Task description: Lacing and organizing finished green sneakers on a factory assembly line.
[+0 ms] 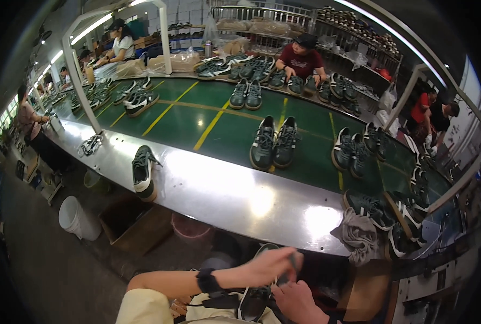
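A dark green sneaker (253, 303) rests on my lap, close against my body, its toe and part of its upper hidden by my hands. My left hand (270, 265) reaches across above the shoe, fingers closed and slightly blurred. A dark greenish strip shows at its fingertips, too blurred to name. Below it on the right, my right hand (295, 301) is curled at the shoe's side, its fingers bent inward; what they hold is hidden. A black band (209, 282) circles my left wrist.
Ahead runs a metal ledge (219, 186) beside a green conveyor (181, 116) carrying several pairs of sneakers (273, 143). One sneaker (144, 173) stands on the ledge at left. A grey cloth (355, 237) and more sneakers (405, 216) lie right. A person (302, 59) works across the belt.
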Tool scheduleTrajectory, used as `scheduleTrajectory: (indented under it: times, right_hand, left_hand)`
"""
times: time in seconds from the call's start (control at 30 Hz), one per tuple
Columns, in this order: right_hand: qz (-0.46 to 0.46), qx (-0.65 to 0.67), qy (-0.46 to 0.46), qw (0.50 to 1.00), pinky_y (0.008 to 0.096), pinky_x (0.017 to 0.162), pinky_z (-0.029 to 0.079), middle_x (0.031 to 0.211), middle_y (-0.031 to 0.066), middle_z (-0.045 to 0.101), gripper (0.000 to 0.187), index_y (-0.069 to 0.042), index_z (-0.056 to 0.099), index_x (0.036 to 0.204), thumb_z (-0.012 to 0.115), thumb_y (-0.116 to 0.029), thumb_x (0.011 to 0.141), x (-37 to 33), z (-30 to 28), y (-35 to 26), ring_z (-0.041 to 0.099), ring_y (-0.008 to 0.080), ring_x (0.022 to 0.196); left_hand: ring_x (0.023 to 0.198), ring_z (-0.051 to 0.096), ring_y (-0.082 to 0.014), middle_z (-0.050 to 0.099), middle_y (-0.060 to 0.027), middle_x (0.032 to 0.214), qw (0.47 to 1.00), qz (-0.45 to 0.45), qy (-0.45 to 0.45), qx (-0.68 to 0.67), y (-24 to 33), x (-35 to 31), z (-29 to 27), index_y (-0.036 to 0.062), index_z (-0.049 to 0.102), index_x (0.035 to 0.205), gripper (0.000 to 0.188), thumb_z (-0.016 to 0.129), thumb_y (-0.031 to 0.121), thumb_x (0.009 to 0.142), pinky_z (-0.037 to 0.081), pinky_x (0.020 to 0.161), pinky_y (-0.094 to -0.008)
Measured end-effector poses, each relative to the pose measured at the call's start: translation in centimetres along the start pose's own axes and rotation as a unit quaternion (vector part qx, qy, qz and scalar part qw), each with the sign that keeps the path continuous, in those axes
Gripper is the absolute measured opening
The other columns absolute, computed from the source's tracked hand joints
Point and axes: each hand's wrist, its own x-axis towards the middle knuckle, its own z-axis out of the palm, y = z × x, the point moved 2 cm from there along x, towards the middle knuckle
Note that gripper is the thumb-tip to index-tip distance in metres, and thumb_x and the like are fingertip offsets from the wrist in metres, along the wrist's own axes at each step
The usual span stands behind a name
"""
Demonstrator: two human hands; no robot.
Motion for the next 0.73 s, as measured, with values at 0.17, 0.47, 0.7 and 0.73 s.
scheduleTrajectory:
  times: [0.17,0.47,0.7,0.73]
  right_hand:
    - [0.219,0.702,-0.083,0.673,0.0274,0.069,0.053,0.101,0.0082,0.068,0.042,-0.012,0.055,0.126,0.052,-0.006,0.084,-2.6,5.8,-0.6,0.068,0.0173,0.074]
    - [0.205,0.415,0.055,0.885,0.0341,0.067,0.051,0.090,0.0092,0.067,0.051,-0.013,0.051,0.129,0.059,-0.005,0.080,0.2,-0.2,0.3,0.063,0.0285,0.071]
    - [0.312,0.336,0.063,0.886,0.0332,0.089,0.045,0.119,0.0168,0.055,0.076,-0.014,0.033,0.141,0.072,-0.033,0.078,-3.8,3.2,1.0,0.056,0.0290,0.106]
    - [0.306,0.340,0.035,0.888,0.0327,0.102,0.039,0.135,0.0219,0.045,0.085,-0.016,0.029,0.143,0.073,-0.043,0.076,-5.5,9.3,1.1,0.047,0.0335,0.124]
  left_hand:
    - [0.064,0.053,-0.0082,0.058,0.0000,0.070,0.969,-0.234,-0.075,0.031,-13.4,-9.1,-2.5,0.0062,0.057,0.082,0.044,0.035,0.038,0.101,0.045,0.063,-0.0251]
    - [0.068,0.053,-0.0037,0.063,-0.0012,0.091,0.988,-0.138,0.073,0.021,-7.4,-6.2,-1.1,0.0022,0.055,0.100,0.029,0.038,0.025,0.102,0.045,0.060,-0.0180]
    - [0.132,0.030,-0.0405,0.028,-0.0295,0.141,0.973,-0.127,0.102,0.163,-16.1,-10.1,0.9,-0.0051,0.012,0.142,0.108,0.077,0.045,0.072,0.031,0.107,-0.0399]
    - [0.137,0.022,-0.0410,0.022,-0.0295,0.145,0.975,-0.165,0.105,0.108,-16.9,-10.5,1.9,-0.0040,0.007,0.144,0.108,0.075,0.042,0.074,0.027,0.109,-0.0391]
